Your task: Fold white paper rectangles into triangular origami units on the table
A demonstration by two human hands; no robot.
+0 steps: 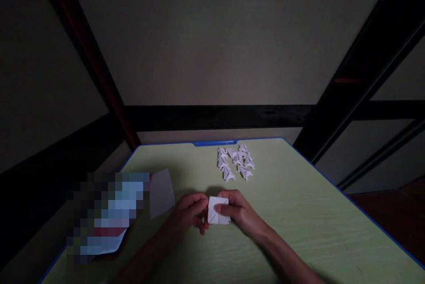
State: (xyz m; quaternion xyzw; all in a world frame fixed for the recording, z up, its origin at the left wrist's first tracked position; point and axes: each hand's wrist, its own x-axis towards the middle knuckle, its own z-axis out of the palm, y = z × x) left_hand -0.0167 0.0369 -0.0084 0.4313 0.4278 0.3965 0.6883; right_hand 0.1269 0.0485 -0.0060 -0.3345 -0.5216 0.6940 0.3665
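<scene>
While a creased folded-paper square (215,218) is pinched between thumb and fingers of the right hand (241,214), the left hand (191,209) half-curls at the paper's left edge, its grip unclear, above a green desk (305,213) bearing origami figures (237,159).

White paper square (215,218) with crease lines, white folded figures (238,159), pale green grained tabletop (282,200), blue rim (332,183)

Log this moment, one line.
Right hand: holding folded paper; left hand: at its left edge; folded pieces: on table, beyond hands; loose sheet: left
</scene>
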